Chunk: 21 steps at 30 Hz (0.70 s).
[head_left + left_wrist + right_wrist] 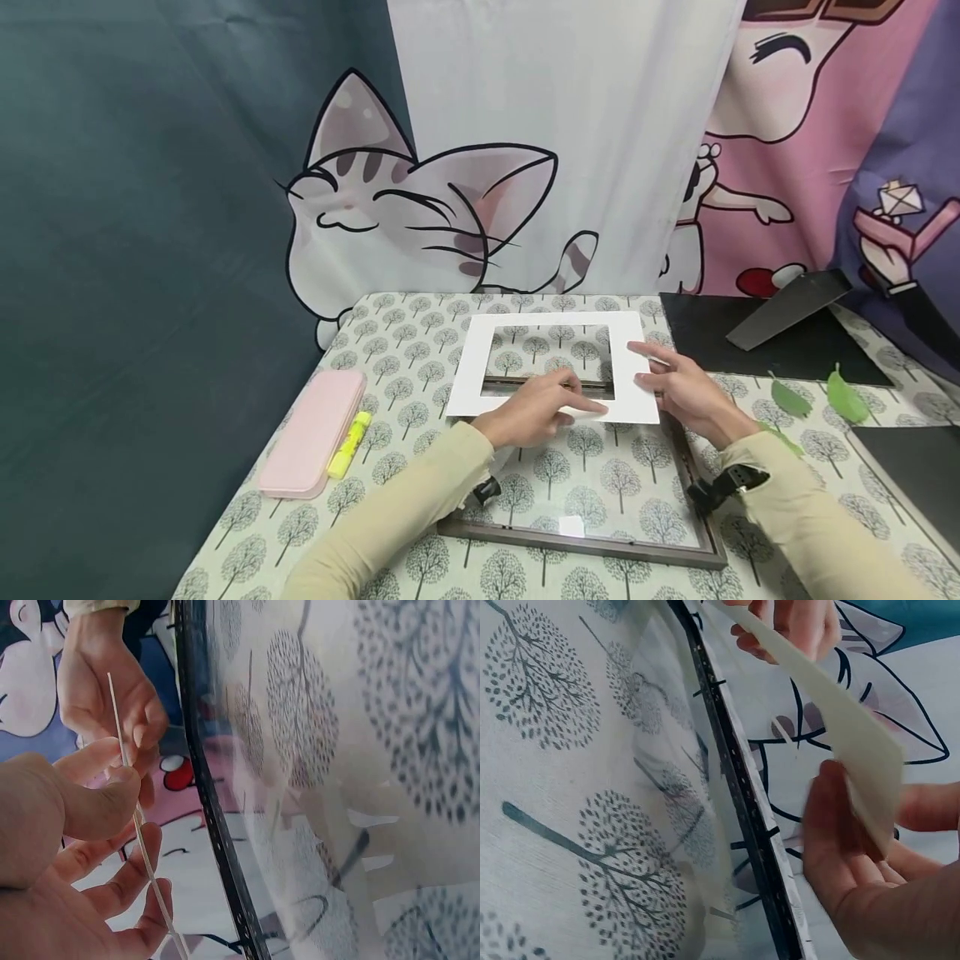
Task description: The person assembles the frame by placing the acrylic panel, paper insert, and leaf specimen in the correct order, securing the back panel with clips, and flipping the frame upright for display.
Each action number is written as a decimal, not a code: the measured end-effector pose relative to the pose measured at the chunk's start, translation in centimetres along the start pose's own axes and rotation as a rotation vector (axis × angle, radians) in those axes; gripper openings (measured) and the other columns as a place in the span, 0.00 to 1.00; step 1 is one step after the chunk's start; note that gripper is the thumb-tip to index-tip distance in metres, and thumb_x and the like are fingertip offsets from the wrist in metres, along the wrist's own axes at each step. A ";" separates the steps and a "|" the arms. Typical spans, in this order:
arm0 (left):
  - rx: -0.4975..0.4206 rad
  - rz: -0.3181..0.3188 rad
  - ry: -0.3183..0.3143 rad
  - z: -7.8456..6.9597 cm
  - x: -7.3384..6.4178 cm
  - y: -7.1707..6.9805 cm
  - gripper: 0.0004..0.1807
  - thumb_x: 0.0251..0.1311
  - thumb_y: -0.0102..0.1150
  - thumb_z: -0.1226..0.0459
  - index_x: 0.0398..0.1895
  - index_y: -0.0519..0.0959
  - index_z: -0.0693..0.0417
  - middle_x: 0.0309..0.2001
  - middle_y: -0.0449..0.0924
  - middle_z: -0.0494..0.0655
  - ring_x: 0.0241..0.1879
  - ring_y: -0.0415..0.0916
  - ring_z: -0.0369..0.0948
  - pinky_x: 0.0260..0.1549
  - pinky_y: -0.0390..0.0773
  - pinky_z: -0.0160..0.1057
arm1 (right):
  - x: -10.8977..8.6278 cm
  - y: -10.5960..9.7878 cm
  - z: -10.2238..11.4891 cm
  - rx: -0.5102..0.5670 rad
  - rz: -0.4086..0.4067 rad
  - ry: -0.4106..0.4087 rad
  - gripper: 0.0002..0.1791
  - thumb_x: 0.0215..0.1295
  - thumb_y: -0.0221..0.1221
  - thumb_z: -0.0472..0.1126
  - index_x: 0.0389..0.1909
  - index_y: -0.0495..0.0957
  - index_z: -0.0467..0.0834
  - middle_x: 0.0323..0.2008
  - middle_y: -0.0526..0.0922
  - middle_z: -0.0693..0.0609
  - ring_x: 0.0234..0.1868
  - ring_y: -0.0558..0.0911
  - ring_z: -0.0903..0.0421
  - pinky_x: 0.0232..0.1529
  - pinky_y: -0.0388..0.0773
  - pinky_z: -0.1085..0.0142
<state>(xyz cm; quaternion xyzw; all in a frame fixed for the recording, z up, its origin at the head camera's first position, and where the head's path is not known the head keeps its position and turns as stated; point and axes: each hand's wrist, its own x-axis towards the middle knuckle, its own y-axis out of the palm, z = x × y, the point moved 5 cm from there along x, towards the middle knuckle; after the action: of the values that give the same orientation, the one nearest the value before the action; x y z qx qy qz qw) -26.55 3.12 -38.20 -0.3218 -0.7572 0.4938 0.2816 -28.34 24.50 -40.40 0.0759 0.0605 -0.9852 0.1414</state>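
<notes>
My left hand (534, 410) pinches white mat (471, 367) by near edge, right hand (693, 398) by right side, over frame (585, 543); step looks like aligning, next likely calling for level lowering.

There are two hands, one left (534, 410) and one right (692, 392), and two wrist straps (727, 487). The table (408, 454) carries one brown frame (585, 543), one clear pane (572, 526), one pink case (311, 435), one yellow marker (349, 445), two dark boards (697, 337) (918, 475), one dark stand (791, 308), and three green leaves (847, 397) in sight, one partly hidden. One white card (470, 367) and two sleeves (405, 508) complete the count.
</notes>
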 end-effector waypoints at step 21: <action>-0.576 -0.399 -0.510 10.0 -8.2 -5.1 0.30 0.70 0.55 0.62 0.74 0.65 0.45 0.77 0.60 0.51 0.74 0.63 0.55 0.72 0.67 0.57 | -3.2 -2.3 0.0 0.203 -0.008 -0.042 0.39 0.72 0.54 0.32 0.79 0.52 0.52 0.81 0.23 0.45 0.81 0.40 0.59 0.29 0.71 0.82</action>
<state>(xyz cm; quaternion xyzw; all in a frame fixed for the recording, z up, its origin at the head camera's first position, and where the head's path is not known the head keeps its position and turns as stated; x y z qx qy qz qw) -29.88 -10.40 -37.88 -0.1023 -0.9568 0.2618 0.0744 -25.96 27.53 -39.63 0.0688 -0.0426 -0.9882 0.1304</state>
